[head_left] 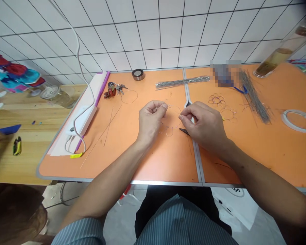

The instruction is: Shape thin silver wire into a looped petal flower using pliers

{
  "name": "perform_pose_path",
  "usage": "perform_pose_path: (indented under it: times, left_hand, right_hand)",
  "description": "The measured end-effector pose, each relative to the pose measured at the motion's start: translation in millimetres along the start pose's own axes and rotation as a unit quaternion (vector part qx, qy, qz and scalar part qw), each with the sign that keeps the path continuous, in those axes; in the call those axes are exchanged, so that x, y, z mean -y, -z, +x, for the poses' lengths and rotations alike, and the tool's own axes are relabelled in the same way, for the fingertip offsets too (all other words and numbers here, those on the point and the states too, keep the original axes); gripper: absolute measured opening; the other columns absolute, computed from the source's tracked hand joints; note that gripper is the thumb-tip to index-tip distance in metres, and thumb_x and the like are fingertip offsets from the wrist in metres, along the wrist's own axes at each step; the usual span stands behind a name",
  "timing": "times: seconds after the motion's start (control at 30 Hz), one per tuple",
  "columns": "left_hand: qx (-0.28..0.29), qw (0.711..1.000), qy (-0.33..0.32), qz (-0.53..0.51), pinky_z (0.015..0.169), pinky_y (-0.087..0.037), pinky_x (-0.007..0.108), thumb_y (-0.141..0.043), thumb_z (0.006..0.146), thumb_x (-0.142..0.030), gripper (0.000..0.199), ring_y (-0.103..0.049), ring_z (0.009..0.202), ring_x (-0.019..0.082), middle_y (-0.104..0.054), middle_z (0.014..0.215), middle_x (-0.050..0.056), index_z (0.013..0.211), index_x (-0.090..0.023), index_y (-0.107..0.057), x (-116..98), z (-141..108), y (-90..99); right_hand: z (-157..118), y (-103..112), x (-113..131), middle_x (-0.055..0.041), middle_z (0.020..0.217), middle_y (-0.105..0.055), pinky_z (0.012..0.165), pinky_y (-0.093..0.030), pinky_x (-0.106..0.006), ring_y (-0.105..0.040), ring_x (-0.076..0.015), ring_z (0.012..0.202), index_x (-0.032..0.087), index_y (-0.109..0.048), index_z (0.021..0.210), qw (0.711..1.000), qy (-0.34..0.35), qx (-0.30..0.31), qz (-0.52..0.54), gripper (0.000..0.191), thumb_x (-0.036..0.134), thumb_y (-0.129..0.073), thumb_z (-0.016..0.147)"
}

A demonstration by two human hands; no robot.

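Note:
My left hand [150, 119], over the middle of the orange table, pinches a thin wire ring with small loops [169, 132] between thumb and fingertips. My right hand [205, 124] is closed in a pinch to its right, with a fine strand of the same wire running to its fingertips. The two hands are a short way apart. Under my right hand, dark pointed tool jaws [184, 131] stick out; the rest of that tool is mostly hidden. Two finished-looking wire flower shapes, one purple-toned [216, 99] and one paler [228, 113], lie to the right.
Bundles of straight wire lie at the back [182, 82] and right [256, 98]. A tape roll [138, 74], keys [120, 88], a power strip [83, 124], a white ring spool [299, 120] and a bottle [272, 63] surround the work area. Another person's head [15, 214] is at lower left.

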State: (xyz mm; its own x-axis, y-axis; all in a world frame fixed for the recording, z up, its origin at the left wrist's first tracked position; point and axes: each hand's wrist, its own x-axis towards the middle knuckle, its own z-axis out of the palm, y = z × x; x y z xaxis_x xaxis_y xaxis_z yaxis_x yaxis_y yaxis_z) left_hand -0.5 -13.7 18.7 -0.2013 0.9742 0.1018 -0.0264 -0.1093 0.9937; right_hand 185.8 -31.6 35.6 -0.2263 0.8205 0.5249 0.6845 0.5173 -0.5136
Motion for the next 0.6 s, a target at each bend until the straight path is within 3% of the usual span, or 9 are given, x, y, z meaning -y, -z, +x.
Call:
perform_pose_path:
  times: [0.6]
  left_hand:
    - [0.008,1.0,-0.024,0.001,0.065,-0.045,0.028,-0.081,0.094,-0.041,0.021,-0.056,0.066,0.013,-0.066,0.073,-0.001,0.087,-0.023,-0.072,3.0,-4.6,-0.8]
  right_hand:
    - [2.9,-3.7,4.4,-0.0012,0.075,-0.071,0.066,-0.043,-0.036,-0.06,-0.0183,0.068,0.024,-0.072,0.082,0.998,-0.044,-0.004,0.052,0.011,0.021,-0.072,0.093]
